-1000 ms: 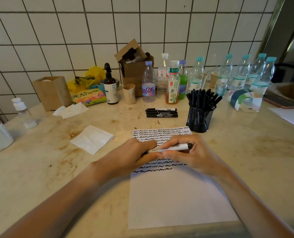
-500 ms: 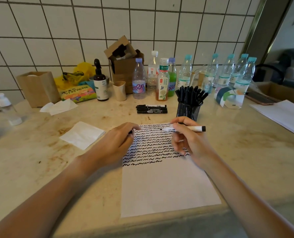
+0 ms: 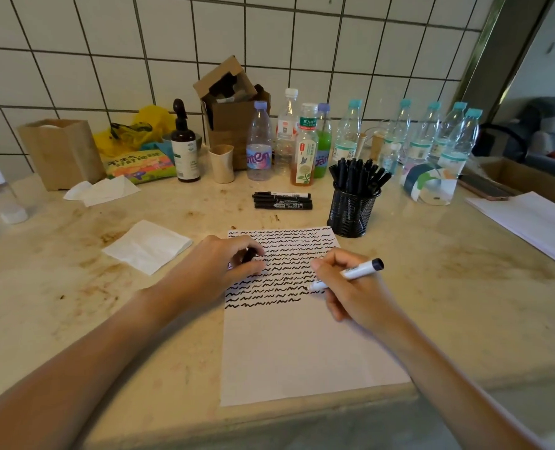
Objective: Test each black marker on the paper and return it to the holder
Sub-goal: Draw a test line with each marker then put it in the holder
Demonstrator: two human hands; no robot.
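Note:
A white sheet of paper [image 3: 302,349] lies in front of me, its upper half filled with rows of black squiggles. My right hand [image 3: 351,297] grips an uncapped marker [image 3: 360,270] in a writing hold, its tip down at the right end of the lowest rows. My left hand [image 3: 217,271] rests on the paper's left edge and pinches the black cap [image 3: 248,254]. A black mesh holder [image 3: 352,212] full of black markers stands just beyond the paper's top right corner. Three more markers [image 3: 282,201] lie side by side behind the paper.
Several bottles [image 3: 302,147] line the tiled wall, with a cardboard box [image 3: 234,108], a small cup [image 3: 221,164] and a brown paper bag [image 3: 62,151]. A folded tissue [image 3: 148,245] lies left of the paper. More paper [image 3: 529,222] sits far right. The counter edge runs just below the sheet.
My hands pulled the cap off the marker and moved apart. The right hand turned the marker from level into a writing hold and lowered its tip to the paper.

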